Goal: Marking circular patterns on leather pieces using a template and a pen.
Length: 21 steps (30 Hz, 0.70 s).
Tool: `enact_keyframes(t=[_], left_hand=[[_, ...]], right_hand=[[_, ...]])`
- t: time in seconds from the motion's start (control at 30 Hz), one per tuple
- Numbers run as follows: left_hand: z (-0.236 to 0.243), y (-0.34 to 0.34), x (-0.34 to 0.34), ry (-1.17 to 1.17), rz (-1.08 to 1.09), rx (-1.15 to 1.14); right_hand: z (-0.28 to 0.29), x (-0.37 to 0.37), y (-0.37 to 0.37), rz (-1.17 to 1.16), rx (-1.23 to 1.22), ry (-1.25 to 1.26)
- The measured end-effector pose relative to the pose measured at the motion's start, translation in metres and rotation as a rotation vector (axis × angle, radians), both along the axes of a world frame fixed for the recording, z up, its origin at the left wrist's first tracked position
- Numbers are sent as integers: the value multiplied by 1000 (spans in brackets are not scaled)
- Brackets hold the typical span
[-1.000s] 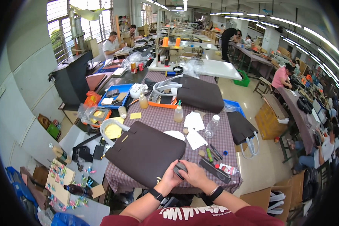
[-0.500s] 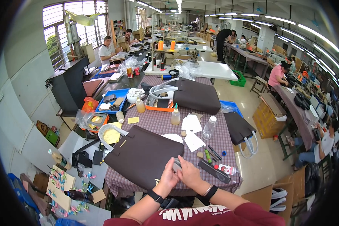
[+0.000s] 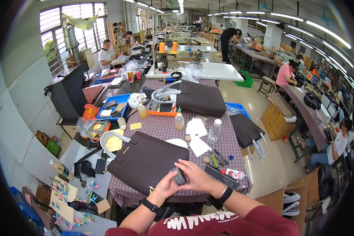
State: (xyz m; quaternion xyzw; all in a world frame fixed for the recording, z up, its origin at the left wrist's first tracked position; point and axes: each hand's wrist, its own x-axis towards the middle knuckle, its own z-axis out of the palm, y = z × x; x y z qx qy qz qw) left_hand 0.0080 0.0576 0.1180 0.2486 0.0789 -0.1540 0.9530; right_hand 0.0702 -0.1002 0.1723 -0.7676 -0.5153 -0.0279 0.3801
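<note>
Over the near right corner of a dark brown tote bag point(image 3: 145, 161), I hold a small stack of thin grey rounded pieces point(image 3: 179, 177) between both hands. My left hand point(image 3: 167, 185) grips it from the left and below. My right hand point(image 3: 196, 177) curls its fingers over the top and right side. What the pieces are is too small to tell. The bag lies flat on the checked tablecloth point(image 3: 161, 131), its pale wrapped handle point(image 3: 105, 142) toward the far left.
A second dark bag point(image 3: 200, 98) lies farther back beside glue bottles point(image 3: 179, 120) and white paper pieces point(image 3: 200, 145). To my right are a clear bottle point(image 3: 214, 131), pens point(image 3: 221, 156) and a black case point(image 3: 221, 176). Colourful clips point(image 3: 65, 192) cover a board at lower left.
My hands have turned and parted slightly, so the stack of grey pieces shows more fully between them. The whole view has shifted slightly; the bag stays in place on the table.
</note>
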Motion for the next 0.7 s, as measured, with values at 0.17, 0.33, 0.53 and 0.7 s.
enact_keyframes(t=[0.17, 0.33, 0.53, 0.7], left_hand=[[1, 0, -1, -63, -149, -160], [11, -1, -9, -91, -176, -87], [3, -1, -18, -126, -179, -67], [8, -3, -18, -68, -163, -61]], right_hand=[[-9, 0, -2, 110, 2, 204], [12, -6, -4, 148, -28, 194], [15, -4, -4, 252, -64, 236], [19, -8, 1, 273, 8, 263]])
